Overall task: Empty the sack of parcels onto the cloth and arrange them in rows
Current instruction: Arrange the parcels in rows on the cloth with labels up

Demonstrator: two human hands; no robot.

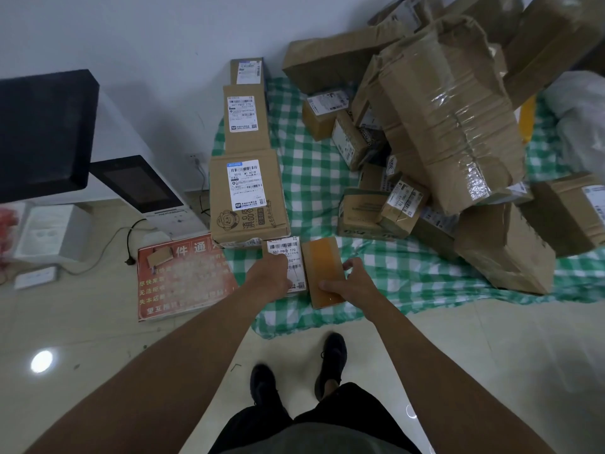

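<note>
Shoes and black shorts come first below me as I watch, and from there two bare arms reach down to the near edge of the green checked cloth. Right hand holds the small brown parcel with tape across its top, the thumb lying on the top face and the fingers curled round the far side. Left hand lies over the small labelled parcel just beside it; it touches the box, but whether the fingers grip it or only press I cannot tell. The sack itself I do not find (it may be outside the view), so I judge the emptying is done and the arranging is the step in hand. These two small boxes sit at the near end of a row that runs away along the left side of the cloth: the big printed box, then the tall labelled box, then the far box by the wall. The next move, I think, calls for pushing the brown parcel square against its neighbour, then fetching another from the heap of cartons, which is still unsorted on the right. Around the cloth is pale shiny tile floor, a red notice board lying flat, a white machine with a dark screen, and a plain white wall.
</note>
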